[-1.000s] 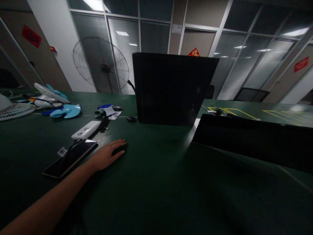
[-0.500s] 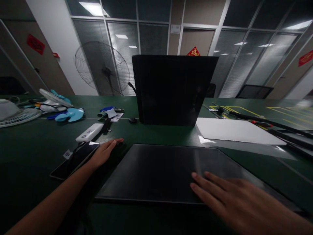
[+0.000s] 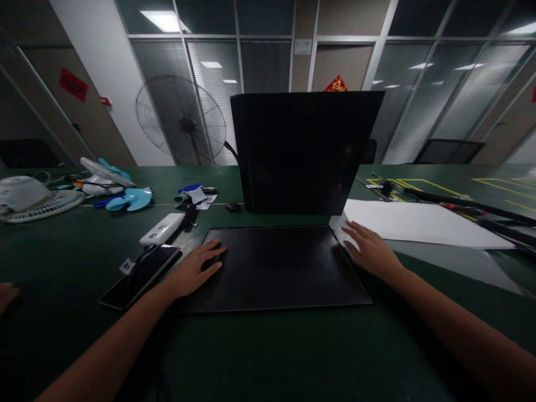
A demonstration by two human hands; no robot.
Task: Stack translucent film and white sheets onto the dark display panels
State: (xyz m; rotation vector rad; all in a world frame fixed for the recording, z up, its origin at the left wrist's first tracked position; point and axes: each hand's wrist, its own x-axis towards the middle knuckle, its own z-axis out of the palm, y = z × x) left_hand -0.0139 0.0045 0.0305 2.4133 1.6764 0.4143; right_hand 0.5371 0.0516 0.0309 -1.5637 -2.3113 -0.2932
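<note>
A dark, flat rectangular screen panel [image 3: 276, 273] lies on the green table in front of me, its surface facing up. My left hand [image 3: 196, 271] rests at the panel's left edge, fingers spread over its far left corner. At the far right corner, my right hand [image 3: 371, 248] is open, with fingers reaching past the edge towards the white sheet; whether it touches the panel I cannot tell. Neither hand grips anything. Beside my left forearm lies a tablet-like device [image 3: 144, 276], with a white handheld device [image 3: 163, 229] behind it.
A large black box-like object [image 3: 307, 153] stands behind the panel. A white board [image 3: 422, 223] lies to the right, near black bars [image 3: 473, 204]. Fan parts [image 3: 46, 201] and blue blades [image 3: 132, 199] are at the left. Part of another person's hand [image 3: 6, 296] shows at the left edge.
The panel now lies further left and away from me. My left hand has come onto its left edge. My right hand has moved from its surface to the far right corner.
</note>
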